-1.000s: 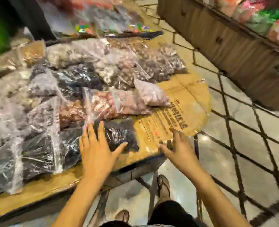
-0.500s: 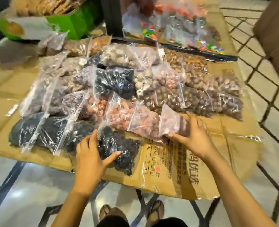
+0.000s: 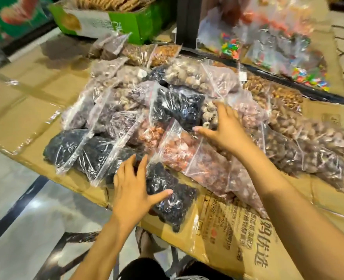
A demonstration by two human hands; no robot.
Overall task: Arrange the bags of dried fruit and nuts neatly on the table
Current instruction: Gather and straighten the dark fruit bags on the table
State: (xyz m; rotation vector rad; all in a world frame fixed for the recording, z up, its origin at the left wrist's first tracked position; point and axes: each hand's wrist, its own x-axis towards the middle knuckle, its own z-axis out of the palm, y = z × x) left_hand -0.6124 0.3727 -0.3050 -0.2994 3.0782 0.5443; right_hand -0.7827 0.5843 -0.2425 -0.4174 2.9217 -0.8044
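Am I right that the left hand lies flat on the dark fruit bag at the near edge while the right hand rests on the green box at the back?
Not quite. In the head view the right hand reaches over the bags in the middle of the pile, far from the green box. The left hand does lie flat on the dark fruit bag at the near edge.

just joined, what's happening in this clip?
A person is tidying a heap of clear zip bags of dried fruit and nuts on a flattened brown cardboard sheet covering the table. The left hand rests spread on a clear bag of black dried fruit at the near edge. The right hand reaches open over a clear bag of reddish dried fruit mid-pile. Neither hand has lifted a bag.
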